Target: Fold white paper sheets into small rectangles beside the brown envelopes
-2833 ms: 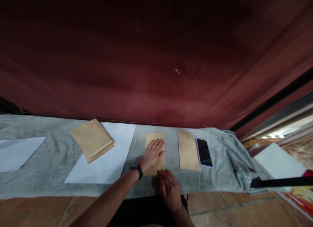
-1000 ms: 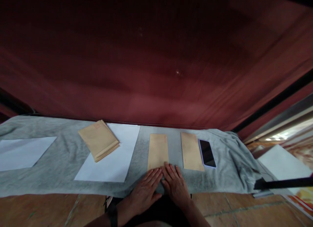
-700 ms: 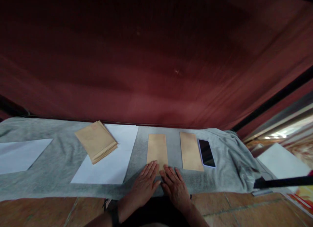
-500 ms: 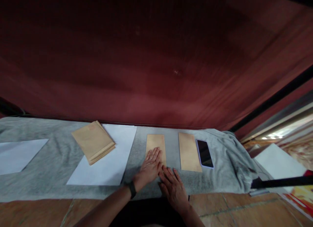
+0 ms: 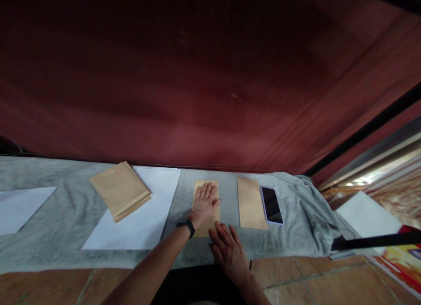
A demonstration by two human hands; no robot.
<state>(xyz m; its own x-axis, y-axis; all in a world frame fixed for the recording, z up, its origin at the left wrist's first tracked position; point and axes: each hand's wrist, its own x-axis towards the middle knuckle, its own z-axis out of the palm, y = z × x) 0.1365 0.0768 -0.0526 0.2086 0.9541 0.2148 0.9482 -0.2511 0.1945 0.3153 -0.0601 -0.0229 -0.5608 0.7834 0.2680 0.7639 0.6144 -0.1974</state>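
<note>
My left hand, with a dark band on the wrist, lies flat on a brown envelope, its fingers spread toward the far end. My right hand rests palm down at the envelope's near right corner, fingers apart, partly on the grey cloth. To the right lies a second brown envelope, flat and untouched. A stack of brown envelopes sits at the left, partly on white paper. Neither hand grips anything.
A phone lies right of the second envelope. Another white sheet is at the far left. A dark red panel rises behind the cloth. At the right are a black bar and a white box.
My left hand has slid forward along the envelope, uncovering its near end. My right hand has barely moved. The whole view has shifted slightly.
</note>
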